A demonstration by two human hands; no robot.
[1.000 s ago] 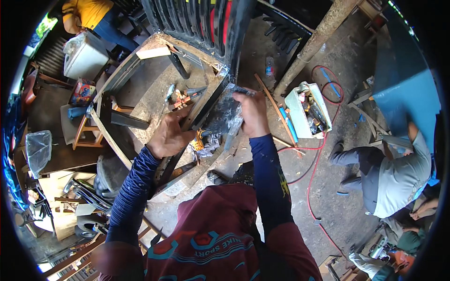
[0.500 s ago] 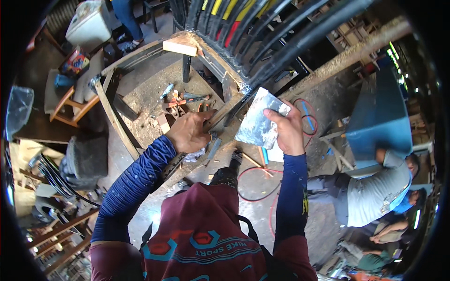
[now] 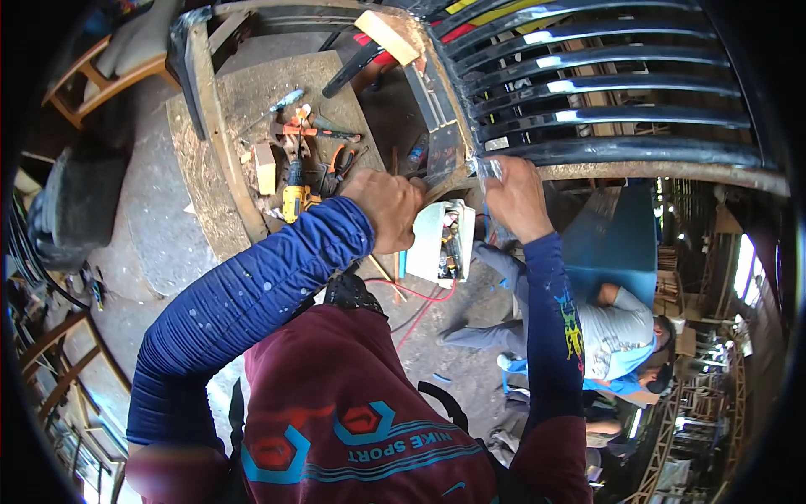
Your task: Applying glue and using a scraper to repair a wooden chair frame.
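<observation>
A chair frame (image 3: 220,139) of bare wood with a black slatted back (image 3: 604,88) lies tipped in front of me. My left hand (image 3: 386,208) is closed around the near wooden rail, close to the corner where the seat frame meets the back. My right hand (image 3: 516,200) grips a flat, pale-smeared plate (image 3: 490,173), now turned nearly edge-on against that same corner. Most of the plate is hidden by my fingers. A small wood block (image 3: 388,37) rests on the frame's far corner.
On a wooden board (image 3: 285,76) beneath the frame lie a yellow drill (image 3: 295,195), pliers (image 3: 334,165), a hammer (image 3: 315,131) and a screwdriver (image 3: 287,100). An open white case (image 3: 439,244) stands below my hands. A red hose (image 3: 418,296) crosses the floor. A person (image 3: 609,336) bends at right.
My right hand has turned the plate from face-up to edge-on and brought it to the frame's corner. My left hand has moved right along the rail. The whole view has shifted.
</observation>
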